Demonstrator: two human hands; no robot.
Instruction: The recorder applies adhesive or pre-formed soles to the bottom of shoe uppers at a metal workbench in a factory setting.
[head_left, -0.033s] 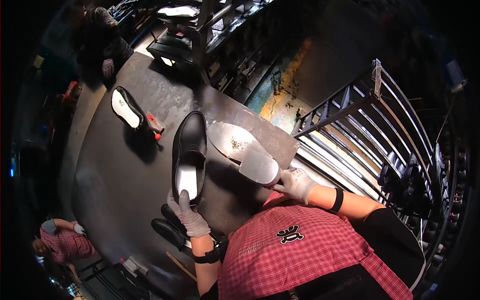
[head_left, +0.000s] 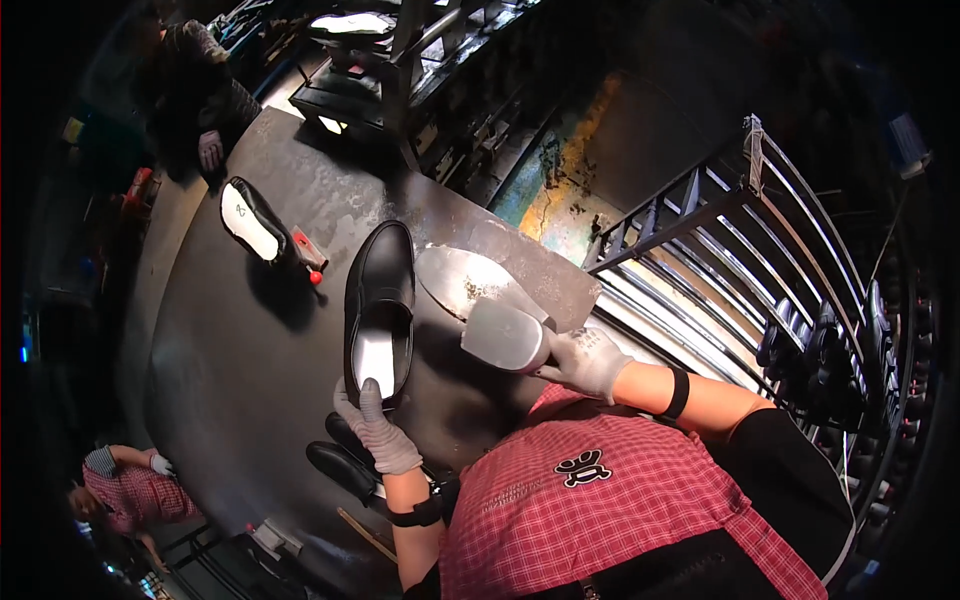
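Note:
My gloved left hand is closed around the heel of a black loafer, toe pointing away, with its thumb inside the opening on the white insole. Just right of the loafer is a silver, sole-shaped piece. Overlapping its near end is a flat, rounded silver metal piece, gripped at its edge by my gloved right hand; some of those fingers are hidden beneath. More black shoes lie beside my left wrist.
Farther left on the dark table is a black shoe showing a white underside, beside a red-knobbed fixture. A metal rack stands to the right, a shelf at the back. Two co-workers are at the left.
The rounded metal piece in my right hand has shifted left and turned a little over the sole-shaped piece. My left hand and the loafer have hardly moved.

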